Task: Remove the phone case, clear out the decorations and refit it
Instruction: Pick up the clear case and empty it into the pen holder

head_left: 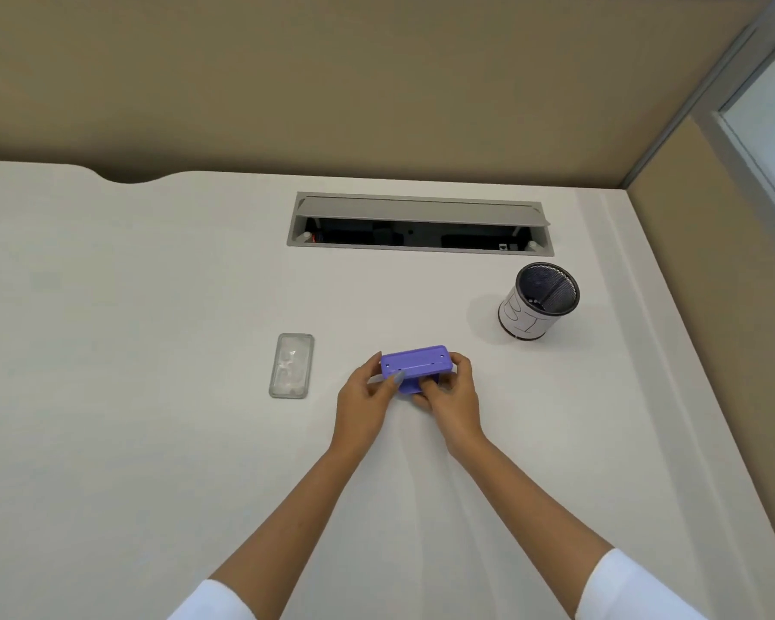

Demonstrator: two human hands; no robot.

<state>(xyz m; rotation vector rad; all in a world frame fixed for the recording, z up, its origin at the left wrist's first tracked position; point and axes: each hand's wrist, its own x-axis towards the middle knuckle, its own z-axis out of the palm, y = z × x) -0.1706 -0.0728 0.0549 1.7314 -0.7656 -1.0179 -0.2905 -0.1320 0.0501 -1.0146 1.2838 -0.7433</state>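
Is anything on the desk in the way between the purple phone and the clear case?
Nothing visible. Both hands, left hand and right hand, hold the purple phone; only bare desk lies between it and the clear case.

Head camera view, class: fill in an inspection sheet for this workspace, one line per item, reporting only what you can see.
Surface: pale desk, mostly bare.
Job's things: purple phone held edge-up above the desk; clear case lying flat to its left, pale bits inside.
Clutter: mesh pen cup with paper label, far right.
Grippers: left hand and right hand both grip the phone.
Cables: open cable hatch; contents dark, unclear.
Surroundings: tan partition; window frame at right.
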